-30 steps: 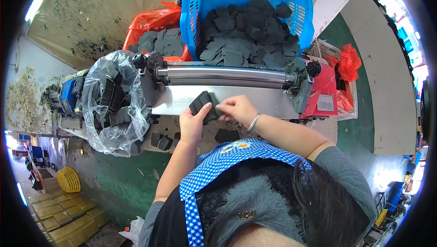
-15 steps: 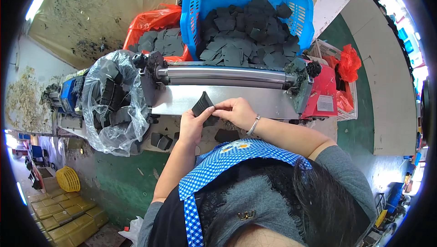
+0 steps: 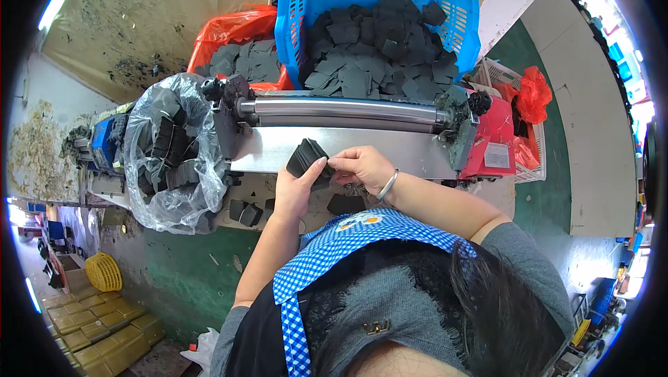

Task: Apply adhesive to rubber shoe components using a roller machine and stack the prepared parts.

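A stack of thin black sheet pieces is gripped in my left hand, thumb on the near side. Its upper edges fan slightly apart. At the stack's right edge, my right hand pinches with thumb and forefinger; the fingertips meet the pieces there. Both hands are over the near edge of a shiny metal plate. Behind that plate runs a steel roller between two dark end housings. A few loose black pieces lie on the ledge below my hands.
A blue basket heaped with black pieces stands behind the roller, beside a red bag of similar pieces. Left of the plate sits a clear plastic bag of black stacks. The machine's red end cover and a white crate are at right.
The stack in my left hand has turned and fanned, showing more of its broad face and layered edges. My right hand stays close beside it, its fingers slightly shifted.
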### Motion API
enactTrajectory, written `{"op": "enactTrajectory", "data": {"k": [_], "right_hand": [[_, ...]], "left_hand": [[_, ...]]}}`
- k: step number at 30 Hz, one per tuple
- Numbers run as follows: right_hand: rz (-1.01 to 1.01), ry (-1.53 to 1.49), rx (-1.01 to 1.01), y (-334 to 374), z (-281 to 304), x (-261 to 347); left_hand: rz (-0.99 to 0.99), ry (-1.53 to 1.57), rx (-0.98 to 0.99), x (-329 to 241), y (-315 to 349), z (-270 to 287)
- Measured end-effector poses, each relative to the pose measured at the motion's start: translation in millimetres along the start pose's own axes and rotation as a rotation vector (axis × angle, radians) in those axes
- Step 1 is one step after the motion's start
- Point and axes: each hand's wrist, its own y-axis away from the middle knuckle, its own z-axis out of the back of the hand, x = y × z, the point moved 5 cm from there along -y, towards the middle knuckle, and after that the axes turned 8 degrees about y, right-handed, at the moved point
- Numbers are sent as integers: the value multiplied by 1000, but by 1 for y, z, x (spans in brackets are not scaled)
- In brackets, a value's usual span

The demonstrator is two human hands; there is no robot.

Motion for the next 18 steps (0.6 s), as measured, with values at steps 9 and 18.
{"op": "enactTrajectory", "data": {"k": [9,18], "right_hand": [[-58,7,-153,-7,9,-4],[280,546,-22,-3,1,-2]], "left_hand": [[-43,-139,-40,8,-2,14],[2,-112,-39,9,-3,8]]}}
